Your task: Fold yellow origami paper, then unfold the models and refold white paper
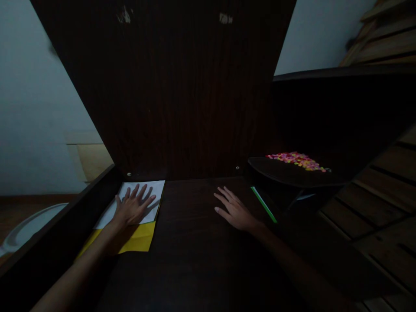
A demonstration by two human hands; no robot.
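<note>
Both your left hand point(132, 208) and right hand point(235, 211) are spread, gripping nothing; press the left evenly so the white paper point(157, 190) lies flat over the yellow sheet point(139, 240).

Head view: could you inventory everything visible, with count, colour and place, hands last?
White sheet: one, white, left on the work surface
Yellow sheet: one, yellow, partly under the white sheet
Strip: one, white and green, right of the right hand
Small pieces: many, pink, red, yellow, on the shelf
Shelf: one, dark, right
Work surface: one, dark brown, centre
Upright panel: one, dark brown, behind it
Wooden slats: several, brown, far right
Rounded object: one, whitish, lower left, unclear
Wall: pale, background
Left hand: one, fingers spread over the white sheet
Right hand: one, over the work surface, contact unclear
</note>
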